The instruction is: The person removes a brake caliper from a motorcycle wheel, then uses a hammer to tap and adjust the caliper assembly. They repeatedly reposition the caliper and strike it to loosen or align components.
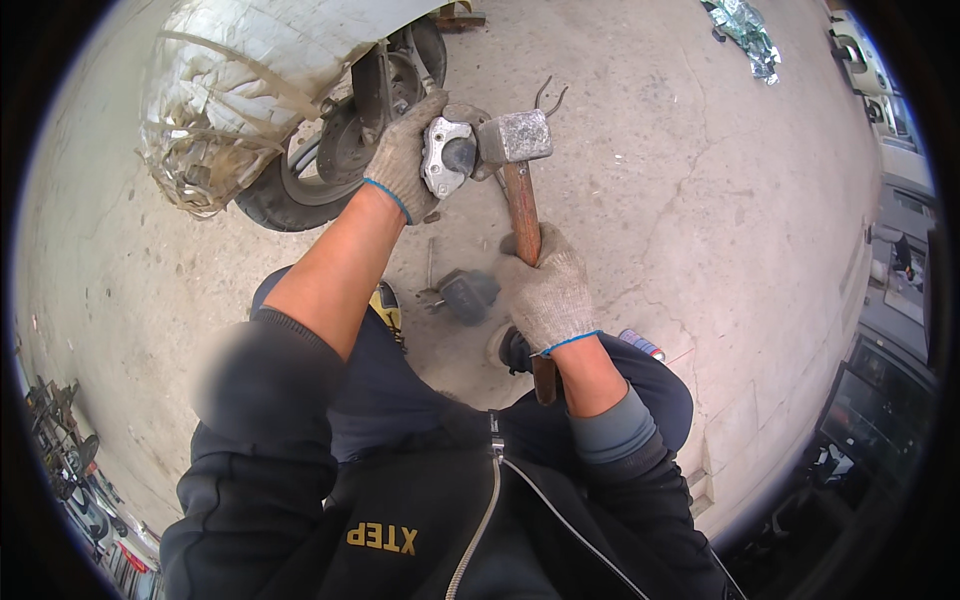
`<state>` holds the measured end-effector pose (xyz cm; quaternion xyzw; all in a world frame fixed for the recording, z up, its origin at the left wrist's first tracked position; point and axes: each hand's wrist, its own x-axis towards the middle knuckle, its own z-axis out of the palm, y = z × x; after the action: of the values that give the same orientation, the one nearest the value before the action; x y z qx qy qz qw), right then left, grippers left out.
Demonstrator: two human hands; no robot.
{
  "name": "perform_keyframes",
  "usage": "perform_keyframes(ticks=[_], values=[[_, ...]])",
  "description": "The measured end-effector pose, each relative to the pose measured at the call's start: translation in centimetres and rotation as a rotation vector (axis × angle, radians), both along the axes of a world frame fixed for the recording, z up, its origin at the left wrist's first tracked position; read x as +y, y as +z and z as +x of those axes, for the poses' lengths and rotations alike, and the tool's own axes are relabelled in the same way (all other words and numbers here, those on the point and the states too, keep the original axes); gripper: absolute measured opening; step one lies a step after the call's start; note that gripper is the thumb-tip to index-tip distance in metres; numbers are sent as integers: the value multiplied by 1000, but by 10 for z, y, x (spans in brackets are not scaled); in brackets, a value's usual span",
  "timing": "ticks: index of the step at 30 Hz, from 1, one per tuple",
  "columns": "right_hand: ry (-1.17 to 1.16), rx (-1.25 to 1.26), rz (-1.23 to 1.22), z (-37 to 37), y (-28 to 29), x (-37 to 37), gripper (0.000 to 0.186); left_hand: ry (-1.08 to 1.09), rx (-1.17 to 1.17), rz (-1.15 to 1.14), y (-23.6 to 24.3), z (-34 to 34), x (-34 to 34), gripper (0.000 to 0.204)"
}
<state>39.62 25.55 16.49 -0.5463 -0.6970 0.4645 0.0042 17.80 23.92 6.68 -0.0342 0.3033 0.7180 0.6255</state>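
Note:
In my gloved left hand (402, 160) is a silver-grey brake caliper (436, 160), raised in front of the wheel. My gloved right hand (550, 292) is closed round the wooden handle of a hammer (522, 205), whose blocky grey metal head is up beside the caliper. I cannot tell whether head and caliper touch. Two thin bent dark ends (548, 97) stick out behind the hammer head; what they belong to is hidden. A blurred dark block-like thing (468, 296) is below, between my feet.
A pale car body part (290, 45) with torn clear plastic hangs over a tyre (280, 198) at the upper left. A can (642, 345) lies by my right knee. Crumpled silvery foil (745, 38) is at the far right. Vehicle parts line the right edge; assorted parts (75, 450) lie at lower left.

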Motion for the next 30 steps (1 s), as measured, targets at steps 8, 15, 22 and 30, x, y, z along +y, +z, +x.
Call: perform_keyframes(ticks=[8,15,22,30], values=[[-399,923,386,22,100,19,23,67,-11,-98,-5,2,0,29],[-16,-61,-50,10,-33,3,26,51,109,-223,0,0,6,28],[-390,475,244,26,70,34,21,43,-76,104,6,8,8,31],[-19,-32,81,7,-9,5,20,36,0,-19,-1,3,7,31]])
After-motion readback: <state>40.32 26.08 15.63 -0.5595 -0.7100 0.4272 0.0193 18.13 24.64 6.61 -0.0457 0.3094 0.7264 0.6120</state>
